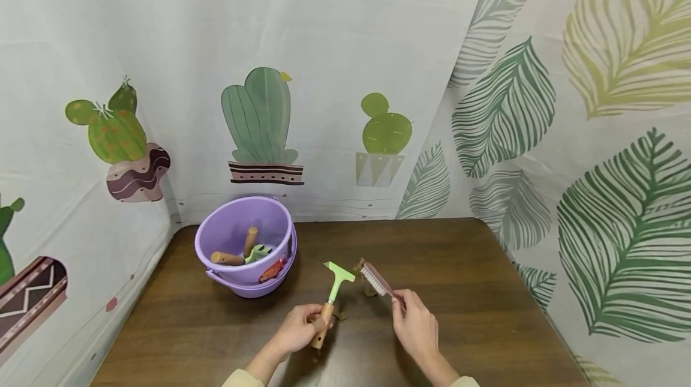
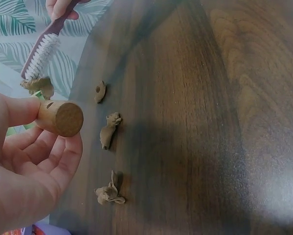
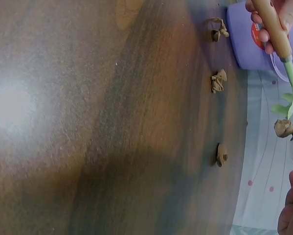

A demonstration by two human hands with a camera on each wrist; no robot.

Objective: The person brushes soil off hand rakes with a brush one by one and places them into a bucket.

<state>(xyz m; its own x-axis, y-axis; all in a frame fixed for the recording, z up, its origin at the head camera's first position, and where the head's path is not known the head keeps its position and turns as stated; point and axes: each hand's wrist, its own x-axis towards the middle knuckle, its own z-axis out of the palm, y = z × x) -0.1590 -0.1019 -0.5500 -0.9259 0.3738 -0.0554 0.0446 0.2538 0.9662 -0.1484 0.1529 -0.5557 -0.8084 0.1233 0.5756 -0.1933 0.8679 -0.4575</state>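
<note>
My left hand (image 1: 302, 328) grips the wooden handle of a small hand hoe (image 1: 340, 276) with a light green head; the right wrist view shows prongs on that head. In my right hand (image 1: 418, 321) is a brush (image 1: 378, 280) with white bristles and a reddish-brown handle, bristles facing left. A brown, clay-like clump (image 3: 284, 128) sits at the brush's far end, close to the hoe head; whether it touches the hoe, I cannot tell. Below the hands, brown clumps (image 2: 109, 130) lie apart on the wooden table (image 1: 459, 315).
To the left on the table stands a purple bucket (image 1: 216, 255) with a handle and a red sticker. Inside it lie wooden-handled tools (image 1: 228, 258) with a green part showing. A white cloth (image 1: 335, 27) printed with cacti and leaves hangs behind the table and along its sides.
</note>
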